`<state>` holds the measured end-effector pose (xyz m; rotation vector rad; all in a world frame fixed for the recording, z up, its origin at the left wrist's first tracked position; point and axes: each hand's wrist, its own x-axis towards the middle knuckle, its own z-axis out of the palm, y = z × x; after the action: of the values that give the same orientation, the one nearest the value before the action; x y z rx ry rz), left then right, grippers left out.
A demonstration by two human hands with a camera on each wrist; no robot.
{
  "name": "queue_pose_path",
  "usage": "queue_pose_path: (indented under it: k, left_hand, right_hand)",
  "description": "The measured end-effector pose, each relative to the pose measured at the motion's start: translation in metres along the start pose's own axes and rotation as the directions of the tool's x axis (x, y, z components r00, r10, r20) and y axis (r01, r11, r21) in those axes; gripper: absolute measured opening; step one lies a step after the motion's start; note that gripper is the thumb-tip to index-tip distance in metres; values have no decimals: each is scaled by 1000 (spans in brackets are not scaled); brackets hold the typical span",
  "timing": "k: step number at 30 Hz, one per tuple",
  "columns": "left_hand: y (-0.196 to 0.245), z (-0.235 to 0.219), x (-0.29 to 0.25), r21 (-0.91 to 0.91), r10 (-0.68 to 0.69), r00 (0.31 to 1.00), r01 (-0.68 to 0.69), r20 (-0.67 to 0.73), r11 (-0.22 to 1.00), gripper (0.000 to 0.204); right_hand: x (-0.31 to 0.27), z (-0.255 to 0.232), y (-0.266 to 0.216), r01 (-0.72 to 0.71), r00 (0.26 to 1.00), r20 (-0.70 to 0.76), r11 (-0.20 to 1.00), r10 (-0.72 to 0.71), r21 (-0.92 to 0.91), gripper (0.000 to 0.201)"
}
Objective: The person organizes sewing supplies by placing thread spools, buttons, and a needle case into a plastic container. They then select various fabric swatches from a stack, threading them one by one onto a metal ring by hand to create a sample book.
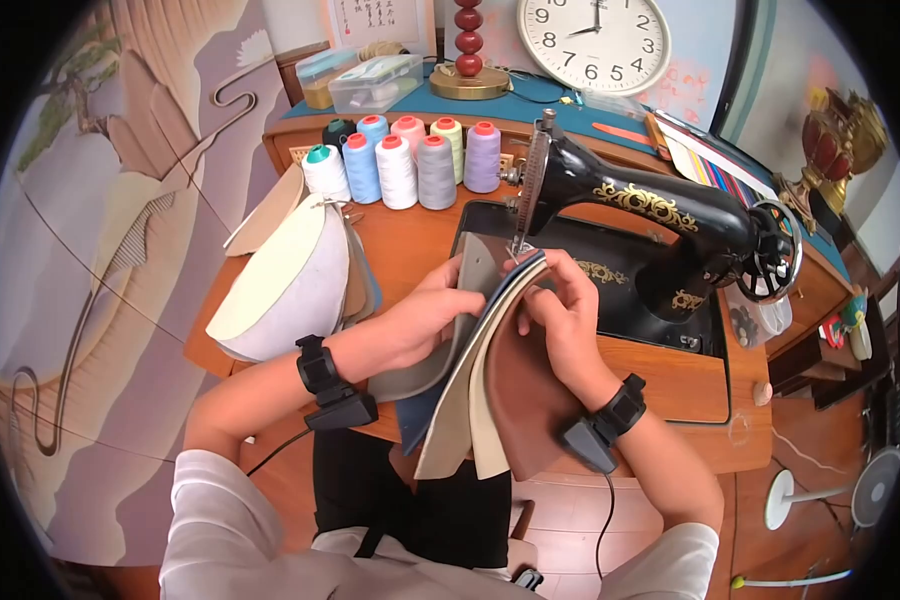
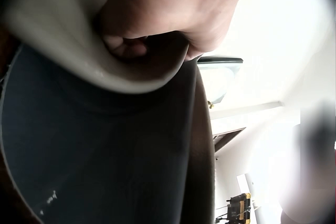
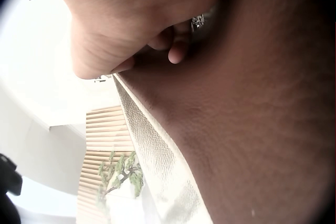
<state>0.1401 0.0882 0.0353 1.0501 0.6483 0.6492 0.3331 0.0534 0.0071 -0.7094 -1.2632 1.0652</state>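
Observation:
Both hands hold a fanned stack of curved leather pieces in front of the sewing machine needle. My left hand [image 1: 425,318] grips the grey leather piece [image 1: 410,378], with the thumb on its face; the left wrist view has it curling around the fingers. Beside it hang a dark blue piece [image 2: 105,145] and cream pieces [image 1: 448,430]. At the right side of the stack, my right hand [image 1: 568,318] pinches the top edge of the leather pieces, its curled fingers against the brown leather piece [image 1: 530,400]. In the right wrist view, brown leather [image 3: 252,113] covers much of the frame.
A black sewing machine [image 1: 650,200] stands just beyond the hands. Left of it lies another pile of leather pieces [image 1: 290,280], pale on top. Several thread spools [image 1: 397,172] stand behind, near plastic boxes [image 1: 375,85] and a round clock [image 1: 595,45].

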Motion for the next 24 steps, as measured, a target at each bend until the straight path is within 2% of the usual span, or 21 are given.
queue_pose_path:
  k: [6, 9, 12, 14, 16, 18, 22, 24]
  left_hand:
    - [-18, -7, 10, 2, 89, 996, -89, -13, 996, 46]
    - [-21, -11, 9, -57, 120, 993, -120, -6, 991, 44]
    - [-15, -16, 4, -170, 57, 997, -47, 57, 984, 43]
    - [-16, -16, 3, -185, 66, 997, -56, 47, 981, 43]
    - [-17, -17, 1, -192, 66, 997, -58, 36, 980, 43]
    - [-17, -18, 1, -130, 87, 993, -77, 77, 989, 46]
    - [-14, -20, -2, -158, 129, 982, -107, 135, 982, 47]
    - [-9, -18, -4, -294, 143, 969, -79, 203, 953, 48]
  right_hand:
    - [-1, 2, -7, -56, 997, 43, 998, 56, -4, 31]
    - [0, 2, -8, -75, 995, 64, 997, 75, -3, 30]
    - [1, 4, -10, -105, 990, 92, 994, 105, 4, 29]
    - [3, 3, -10, -129, 985, 115, 992, 127, 11, 28]
    - [2, 3, -8, -69, 989, 124, 997, 74, -40, 28]
    - [2, 3, -8, -62, 989, 131, 997, 69, -54, 28]
    - [1, 5, -7, -59, 991, 114, 997, 65, -53, 26]
    - [0, 4, -6, -55, 993, 102, 996, 61, -67, 25]
